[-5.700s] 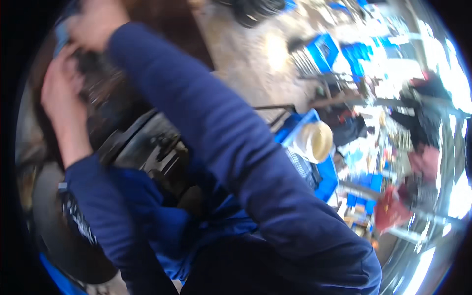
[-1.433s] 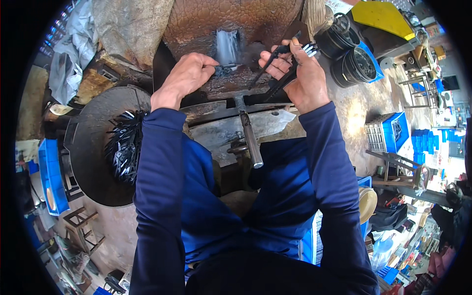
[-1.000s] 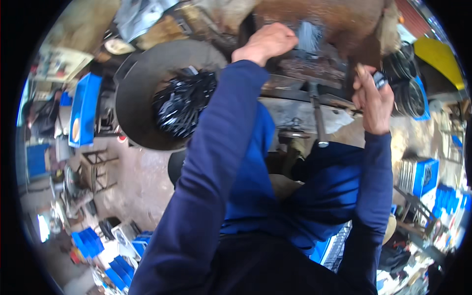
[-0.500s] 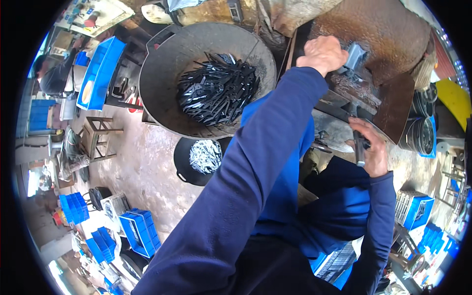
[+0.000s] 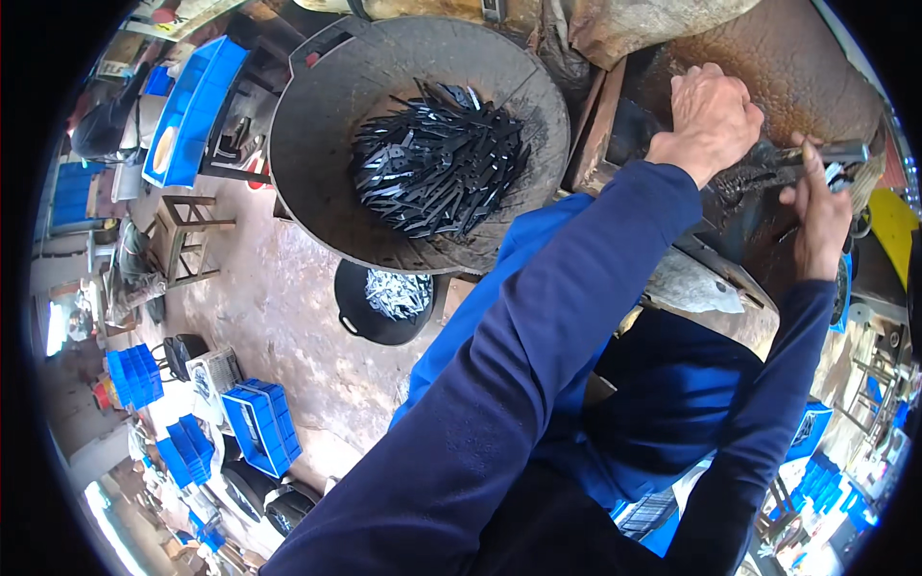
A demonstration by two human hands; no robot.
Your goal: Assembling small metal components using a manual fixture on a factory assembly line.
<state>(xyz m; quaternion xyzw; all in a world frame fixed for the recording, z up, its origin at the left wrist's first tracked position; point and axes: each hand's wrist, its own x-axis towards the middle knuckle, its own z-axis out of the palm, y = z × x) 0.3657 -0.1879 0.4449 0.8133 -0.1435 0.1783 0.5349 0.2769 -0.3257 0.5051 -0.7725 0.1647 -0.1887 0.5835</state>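
Note:
My left hand (image 5: 713, 117) is closed, its knuckles up, over the dark, wet-looking work spot at the upper right; whatever its fingers hold is hidden beneath it. To its right, my right hand (image 5: 821, 206) has its fingers around a grey metal bar (image 5: 845, 153), whose rounded end sticks out to the right. The bar's other end runs toward the dark work spot (image 5: 744, 182) between my hands. Left of my left hand, a wide metal pan (image 5: 317, 182) holds a heap of dark, narrow metal strips (image 5: 437, 163).
Below the pan, a black basin (image 5: 384, 331) on the floor contains shiny silvery pieces (image 5: 397, 294). A brown, wet hide-like sheet (image 5: 788, 77) rises behind my hands. Blue crates (image 5: 261, 427) and a wooden stool (image 5: 187, 235) stand at the left. Another person (image 5: 106, 130) is at the far left.
My left hand has moved right. My right hand has gone up and to the right, and the metal bar has swung from upright to nearly level. The view has shifted slightly.

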